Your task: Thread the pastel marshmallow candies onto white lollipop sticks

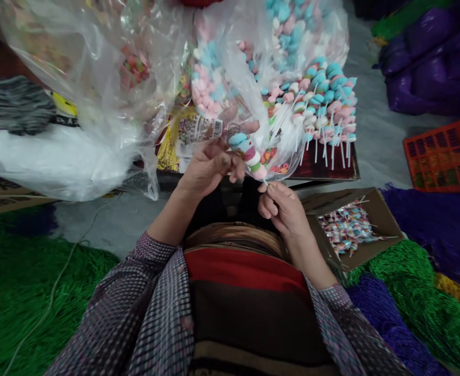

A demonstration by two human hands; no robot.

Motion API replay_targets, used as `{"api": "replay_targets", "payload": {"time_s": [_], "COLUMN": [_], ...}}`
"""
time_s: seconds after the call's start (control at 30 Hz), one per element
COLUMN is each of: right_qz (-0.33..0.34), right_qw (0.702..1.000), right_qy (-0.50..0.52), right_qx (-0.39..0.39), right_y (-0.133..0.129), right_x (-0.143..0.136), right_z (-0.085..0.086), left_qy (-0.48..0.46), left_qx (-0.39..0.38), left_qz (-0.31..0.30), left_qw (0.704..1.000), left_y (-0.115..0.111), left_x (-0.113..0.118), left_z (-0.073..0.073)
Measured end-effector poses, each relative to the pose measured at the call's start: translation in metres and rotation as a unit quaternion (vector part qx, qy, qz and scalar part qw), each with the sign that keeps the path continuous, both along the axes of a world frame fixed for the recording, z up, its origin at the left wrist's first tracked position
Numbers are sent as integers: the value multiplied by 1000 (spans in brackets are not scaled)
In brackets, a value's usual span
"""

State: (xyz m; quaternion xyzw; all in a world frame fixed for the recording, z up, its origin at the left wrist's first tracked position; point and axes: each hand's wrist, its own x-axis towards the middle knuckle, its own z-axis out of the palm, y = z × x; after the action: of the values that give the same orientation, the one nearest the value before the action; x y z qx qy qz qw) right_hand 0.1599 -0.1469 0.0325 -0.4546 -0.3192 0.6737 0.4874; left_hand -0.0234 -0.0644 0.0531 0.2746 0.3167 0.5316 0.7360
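Note:
A stick of soft candies (249, 155), blue, white, green and pink, is held at a tilt between my hands, with what looks like clear wrap round its upper part. My right hand (284, 206) pinches the white stick at its lower end. My left hand (214, 164) is beside the candy's upper end, its fingers curled at the wrap. Flat printed wrappers (196, 130) lie just beyond my left hand. Many candy sticks (327, 104) are piled at the table's right end, their white sticks pointing toward me.
Large clear bags of candies (210, 68) cover the back of the table (331, 169). An open carton (382, 209) of wrapped candies stands at lower right. An orange crate (441, 156) is farther right. Green strands (37, 271) spread at left. A gloved hand (16, 104) shows at upper left.

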Motion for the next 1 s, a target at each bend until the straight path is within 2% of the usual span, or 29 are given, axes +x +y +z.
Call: {"api": "replay_targets", "payload": {"time_s": [0.2, 0.37, 0.43, 0.6, 0.7, 0.77, 0.83, 0.9, 1.0], "right_qz": [-48, -52, -41, -6, 11, 7, -1, 1, 21], "right_qw": [996, 997, 999, 1000, 1000, 1000, 1000, 1000, 997], "right_qy": [-72, -52, -22, 10, 2, 1, 10, 28, 72], "right_qx": [32, 31, 17, 11, 3, -1, -2, -5, -18], "right_y": [-5, -5, -5, -5, -8, -9, -9, -10, -9], "right_x": [-6, -13, -13, -10, -12, -13, -14, -14, -15], "right_z": [-11, -22, -24, -26, -29, -29, -29, -29, -28], "left_qy": [11, 9, 3, -52, -41, -18, -3, 5, 22], "left_qx": [-24, -46, -24, 70, 57, 26, 2, 0, 24], "left_qz": [53, 42, 36, 29, 53, 82, 86, 68, 3], "left_qw": [998, 998, 999, 996, 996, 996, 996, 998, 999], "left_y": [4, -9, -12, -2, 2, 0, -7, -14, -22], "left_x": [17, 30, 26, 14, 20, 31, 41, 47, 49], "left_z": [-10, -19, -14, 13, 19, 15, 7, -2, -12]}}
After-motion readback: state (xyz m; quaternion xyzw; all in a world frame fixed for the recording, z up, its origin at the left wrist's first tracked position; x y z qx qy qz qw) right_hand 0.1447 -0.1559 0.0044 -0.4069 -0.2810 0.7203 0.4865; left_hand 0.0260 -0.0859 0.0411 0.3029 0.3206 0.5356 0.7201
